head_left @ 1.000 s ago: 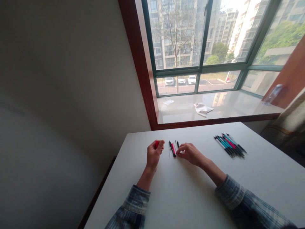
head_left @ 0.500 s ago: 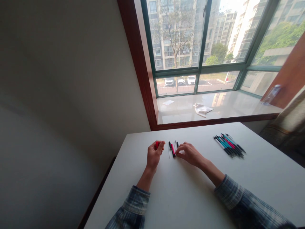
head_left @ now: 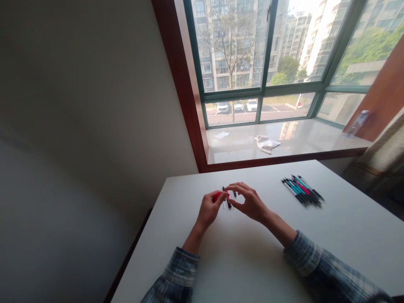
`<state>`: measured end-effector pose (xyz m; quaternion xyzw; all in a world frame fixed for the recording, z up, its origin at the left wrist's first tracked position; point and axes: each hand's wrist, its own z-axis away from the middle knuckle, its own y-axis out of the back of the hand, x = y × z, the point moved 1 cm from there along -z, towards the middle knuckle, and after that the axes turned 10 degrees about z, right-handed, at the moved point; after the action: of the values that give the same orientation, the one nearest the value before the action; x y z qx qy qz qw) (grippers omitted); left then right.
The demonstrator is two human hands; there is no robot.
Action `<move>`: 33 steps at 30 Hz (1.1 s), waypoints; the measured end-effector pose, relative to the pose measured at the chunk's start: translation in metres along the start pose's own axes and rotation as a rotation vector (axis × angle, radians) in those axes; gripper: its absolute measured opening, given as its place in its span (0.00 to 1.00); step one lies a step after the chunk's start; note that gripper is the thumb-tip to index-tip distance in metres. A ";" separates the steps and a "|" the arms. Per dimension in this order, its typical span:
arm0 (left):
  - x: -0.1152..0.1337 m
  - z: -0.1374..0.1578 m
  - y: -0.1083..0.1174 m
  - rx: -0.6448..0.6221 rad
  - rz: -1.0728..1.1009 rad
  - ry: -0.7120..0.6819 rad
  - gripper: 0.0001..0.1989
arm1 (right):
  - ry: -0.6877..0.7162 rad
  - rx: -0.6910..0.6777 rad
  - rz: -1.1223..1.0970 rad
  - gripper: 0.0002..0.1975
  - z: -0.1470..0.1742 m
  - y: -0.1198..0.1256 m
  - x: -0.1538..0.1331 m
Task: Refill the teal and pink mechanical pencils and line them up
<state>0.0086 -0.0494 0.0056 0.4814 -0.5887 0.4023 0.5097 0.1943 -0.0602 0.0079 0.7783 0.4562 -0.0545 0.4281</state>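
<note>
My left hand (head_left: 209,209) is closed around a red pen barrel (head_left: 216,196), with the thumb on top. Close by on its right is my right hand (head_left: 248,201), its thumb and index finger curved and their tips apart beside the barrel's end. I make out nothing held in the right hand, though a tiny piece at its fingertips could be hidden. Behind and below the fingers lie several loose pen parts on the table, among them a black part (head_left: 229,205); the hands partly cover them.
A bundle of pens (head_left: 302,191) in teal, white, pink and black lies on the white table (head_left: 246,261) to the right. Beyond the table, a window sill (head_left: 296,139) bears a crumpled white cloth (head_left: 267,144) and a clear bottle (head_left: 356,124). A wall rises on the left.
My left hand has moved right and turned, bringing the red barrel over the loose parts. My right hand has lifted from the parts to the barrel's end, its thumb and index finger spreading apart.
</note>
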 end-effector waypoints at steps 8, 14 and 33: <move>0.004 0.002 -0.004 -0.095 -0.028 0.004 0.20 | 0.046 -0.039 -0.043 0.13 0.001 -0.001 -0.006; 0.006 0.001 -0.003 0.049 0.042 -0.012 0.22 | -0.042 0.028 0.057 0.16 0.000 -0.005 0.010; -0.001 -0.004 0.004 0.176 0.124 0.028 0.23 | -0.146 -0.037 0.162 0.17 -0.005 -0.019 0.047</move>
<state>0.0052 -0.0444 0.0055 0.4813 -0.5726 0.4897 0.4480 0.2050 -0.0213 -0.0229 0.7985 0.3602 -0.0680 0.4774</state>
